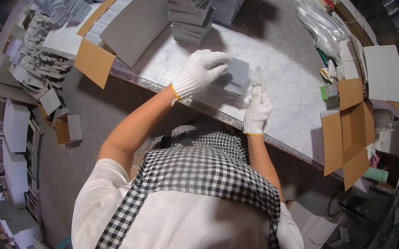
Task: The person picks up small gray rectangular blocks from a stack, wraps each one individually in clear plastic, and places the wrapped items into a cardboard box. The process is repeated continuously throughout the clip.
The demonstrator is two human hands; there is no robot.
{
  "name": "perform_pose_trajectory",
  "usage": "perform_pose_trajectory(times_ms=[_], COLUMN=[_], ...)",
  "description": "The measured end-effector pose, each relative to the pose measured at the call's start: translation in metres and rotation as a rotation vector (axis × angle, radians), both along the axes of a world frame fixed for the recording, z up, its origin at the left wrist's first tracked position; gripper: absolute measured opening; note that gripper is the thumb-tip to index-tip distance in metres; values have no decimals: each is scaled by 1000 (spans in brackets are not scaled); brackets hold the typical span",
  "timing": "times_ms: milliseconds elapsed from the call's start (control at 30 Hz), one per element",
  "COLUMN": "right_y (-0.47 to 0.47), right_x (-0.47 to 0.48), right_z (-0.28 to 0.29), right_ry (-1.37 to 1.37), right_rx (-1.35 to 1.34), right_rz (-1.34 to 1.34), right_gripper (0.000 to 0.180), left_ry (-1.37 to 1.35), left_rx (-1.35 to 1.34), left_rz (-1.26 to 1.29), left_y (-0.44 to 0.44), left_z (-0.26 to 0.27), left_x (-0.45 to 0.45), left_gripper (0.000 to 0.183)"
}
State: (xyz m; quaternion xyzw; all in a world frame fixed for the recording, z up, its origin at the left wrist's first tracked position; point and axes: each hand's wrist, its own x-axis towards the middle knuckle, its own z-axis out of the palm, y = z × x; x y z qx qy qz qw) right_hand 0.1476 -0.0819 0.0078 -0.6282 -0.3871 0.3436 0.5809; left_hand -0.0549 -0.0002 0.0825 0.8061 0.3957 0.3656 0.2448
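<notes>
A small stack of grey square tiles (236,77) lies on the white marble-patterned tabletop (288,101), with clear plastic film (255,80) around its right and lower edges. My left hand (204,69), in a white knitted glove, rests at the upper left of the stack, fingers curled over it; whether it grips the tiles is hidden. My right hand (259,105), gloved the same way, pinches the film at the right of the stack between thumb and fingers.
Tall stacks of grey tiles (190,30) stand behind the left hand. Left of them is an open carton (133,23) filled with tiles. An open cardboard box (356,128) stands at the table's right end, and clear plastic bags (320,23) lie at the upper right.
</notes>
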Motion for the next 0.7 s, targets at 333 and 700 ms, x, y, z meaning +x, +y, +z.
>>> perform_pose_trajectory(times_ms=[333, 700], right_y=[27, 60], right_x=[-2, 13], right_z=[-1, 15], right_ry=[-295, -440], right_rx=[70, -22], right_rz=[169, 136], right_gripper=[75, 39], left_ry=[174, 210], left_rx=[-68, -60], left_rz=[42, 13], left_y=[42, 53], left_z=[-19, -31], left_x=[7, 3], left_gripper=[30, 33])
